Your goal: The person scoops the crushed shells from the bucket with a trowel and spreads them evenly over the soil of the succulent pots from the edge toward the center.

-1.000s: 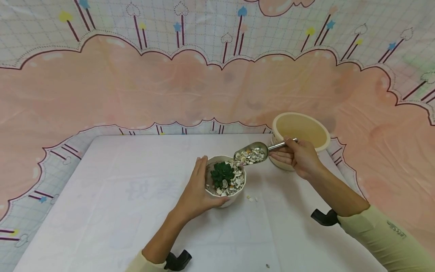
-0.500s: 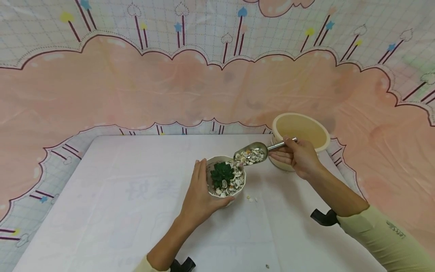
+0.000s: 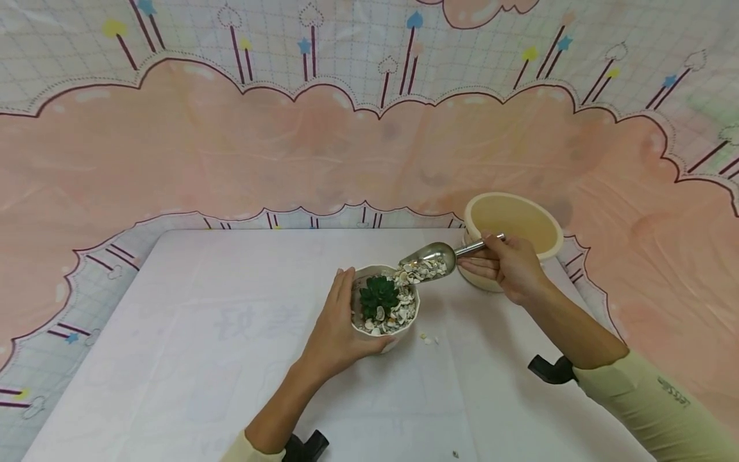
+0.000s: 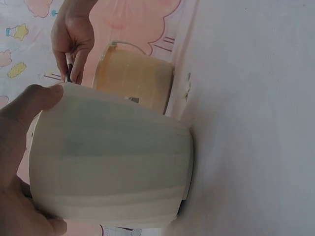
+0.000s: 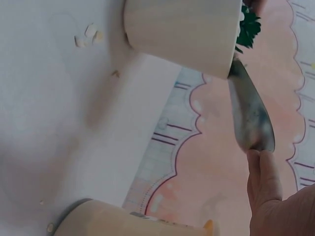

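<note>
A small green succulent (image 3: 378, 294) sits in a white faceted flowerpot (image 4: 113, 152), with pale stone or shell chips (image 3: 397, 316) covering the soil on its right side. My left hand (image 3: 337, 328) holds this pot from the left, thumb at the near side and fingers along the far left rim. With my right hand (image 3: 518, 271) I grip the handle of a metal scoop (image 5: 252, 115). Its lip lies at the pot's back-right rim, and chips fill its front part. The left wrist view shows the pot's base on the white tabletop.
Behind my right hand stands a cream bucket (image 3: 514, 218), whose inside bottom is hidden. A few spilled chips (image 3: 428, 339) lie on the white table (image 3: 202, 346) right of the pot. A patterned cloth (image 3: 288, 154) hangs behind.
The scoop has tilted a little, and its chips have slid toward the lip at the pot's rim. My left hand has shifted slightly on the pot.
</note>
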Tool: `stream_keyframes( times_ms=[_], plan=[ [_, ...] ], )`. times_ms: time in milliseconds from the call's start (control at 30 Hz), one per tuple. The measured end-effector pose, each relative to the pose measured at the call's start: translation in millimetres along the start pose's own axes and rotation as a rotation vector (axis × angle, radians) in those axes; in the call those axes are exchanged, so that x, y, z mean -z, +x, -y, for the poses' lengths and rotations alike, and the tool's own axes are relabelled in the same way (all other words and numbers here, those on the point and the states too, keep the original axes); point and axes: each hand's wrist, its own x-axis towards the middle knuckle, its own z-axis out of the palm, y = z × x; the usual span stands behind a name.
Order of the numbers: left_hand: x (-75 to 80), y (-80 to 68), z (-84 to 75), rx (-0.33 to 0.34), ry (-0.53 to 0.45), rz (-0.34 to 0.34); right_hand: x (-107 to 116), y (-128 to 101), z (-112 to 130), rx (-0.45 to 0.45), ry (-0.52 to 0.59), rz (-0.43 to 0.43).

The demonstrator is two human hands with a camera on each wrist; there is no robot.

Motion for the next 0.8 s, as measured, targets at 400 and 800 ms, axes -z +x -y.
stream_keyframes(
  times_ms=[400,800],
  plan=[
    [10.3,4.9,7.8,-0.038,-0.049,0.093,1,1,0,-0.012,0.003,-0.011],
    [-11.1,-11.9,-17.1,0.079,-0.023,-0.119,1,0,-1,-0.004,0.000,0.000]
  ],
)
